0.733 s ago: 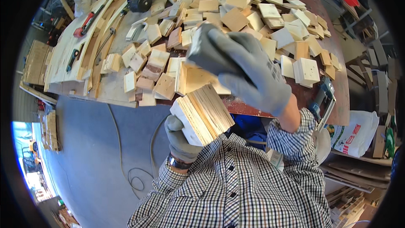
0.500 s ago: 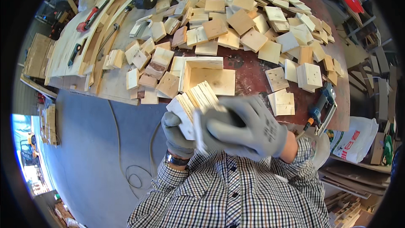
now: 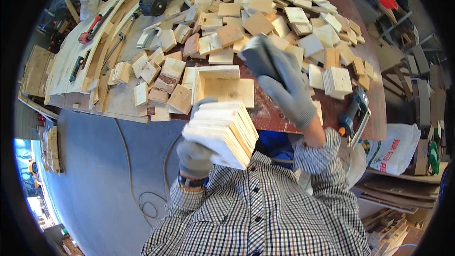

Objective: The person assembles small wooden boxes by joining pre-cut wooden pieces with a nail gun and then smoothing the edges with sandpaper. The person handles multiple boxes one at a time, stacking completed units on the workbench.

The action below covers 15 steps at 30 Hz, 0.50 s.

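Messy red-brown worktable [image 3: 372, 109], red-lettered white plastic bag [image 3: 397, 143] off its near-right corner, grey-gloved left hand [image 3: 193, 159] hugging pale square wooden stack [image 3: 222, 133] by the front edge, grey-gloved right hand [image 3: 290, 81] clutching chunky dark-grey block [image 3: 261, 59].

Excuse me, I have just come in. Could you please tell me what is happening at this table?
A person in grey gloves holds a stack of flat wooden pieces in the left hand. The right hand grips a dark block, raised apart from the stack. Beyond the stack, a small wooden form sits on the reddish table, with loose wooden pieces heaped farther back.
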Available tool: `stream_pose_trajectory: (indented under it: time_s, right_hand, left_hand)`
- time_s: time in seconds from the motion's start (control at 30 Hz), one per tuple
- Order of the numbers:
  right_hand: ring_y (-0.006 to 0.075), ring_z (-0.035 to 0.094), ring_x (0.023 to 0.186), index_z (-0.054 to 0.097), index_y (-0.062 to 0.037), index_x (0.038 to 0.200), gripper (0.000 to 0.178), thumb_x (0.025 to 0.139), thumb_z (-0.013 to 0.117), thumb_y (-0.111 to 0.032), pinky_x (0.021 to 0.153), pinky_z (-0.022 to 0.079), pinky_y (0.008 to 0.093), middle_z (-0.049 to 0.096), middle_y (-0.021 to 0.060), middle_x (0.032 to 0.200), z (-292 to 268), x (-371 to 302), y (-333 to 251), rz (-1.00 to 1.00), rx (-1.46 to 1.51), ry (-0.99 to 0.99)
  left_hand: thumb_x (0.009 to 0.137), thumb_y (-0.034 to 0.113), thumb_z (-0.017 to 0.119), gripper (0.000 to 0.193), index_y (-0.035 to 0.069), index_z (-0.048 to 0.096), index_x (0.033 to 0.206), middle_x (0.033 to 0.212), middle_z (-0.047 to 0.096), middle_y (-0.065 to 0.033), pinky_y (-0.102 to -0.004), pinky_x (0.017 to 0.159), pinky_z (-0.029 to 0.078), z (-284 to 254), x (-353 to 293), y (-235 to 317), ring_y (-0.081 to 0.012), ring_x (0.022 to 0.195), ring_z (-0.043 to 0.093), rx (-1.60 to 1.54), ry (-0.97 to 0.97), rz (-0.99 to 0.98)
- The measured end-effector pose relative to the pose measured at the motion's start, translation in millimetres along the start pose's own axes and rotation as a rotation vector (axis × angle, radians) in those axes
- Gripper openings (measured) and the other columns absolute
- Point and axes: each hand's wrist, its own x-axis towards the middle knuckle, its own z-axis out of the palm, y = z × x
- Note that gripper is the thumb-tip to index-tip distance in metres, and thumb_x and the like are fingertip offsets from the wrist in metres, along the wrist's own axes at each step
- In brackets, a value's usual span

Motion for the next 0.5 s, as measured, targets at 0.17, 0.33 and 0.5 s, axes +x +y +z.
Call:
stream_pose_trajectory:
  time_s: [0.17,0.33,0.5]
  right_hand:
    - [0.0337,0.059,0.124,0.043,0.0014,0.161,0.075,0.098,0.07,-0.03,0.11,0.045,0.0416,0.056,0.0226,0.139,-5,-15,-52,-0.098,0.456,-0.136]
    - [0.0412,0.06,0.118,0.052,-0.0043,0.157,0.075,0.096,0.07,-0.043,0.105,0.047,0.0489,0.058,0.0271,0.135,-13,4,-60,-0.353,-0.034,-0.418]
    - [0.0401,0.061,0.114,0.047,-0.0067,0.162,0.074,0.097,0.068,-0.038,0.103,0.049,0.0479,0.058,0.0264,0.132,-21,-11,10,0.064,-0.084,-0.256]
  left_hand:
    - [0.055,0.045,0.102,0.127,-0.002,0.038,0.154,0.139,0.058,-0.0127,-0.0399,0.11,0.052,1,-9,8,-0.0246,0.128,0.061,0.542,0.14,0.158]
    - [0.055,0.022,0.092,0.112,-0.003,0.04,0.152,0.139,0.056,-0.0134,-0.043,0.113,0.047,7,-10,15,-0.0238,0.129,0.057,0.543,0.121,0.132]
    - [0.058,0.051,0.102,0.123,-0.003,0.041,0.15,0.136,0.058,-0.0141,-0.0403,0.109,0.051,8,-8,11,-0.0242,0.126,0.061,0.482,0.087,0.113]
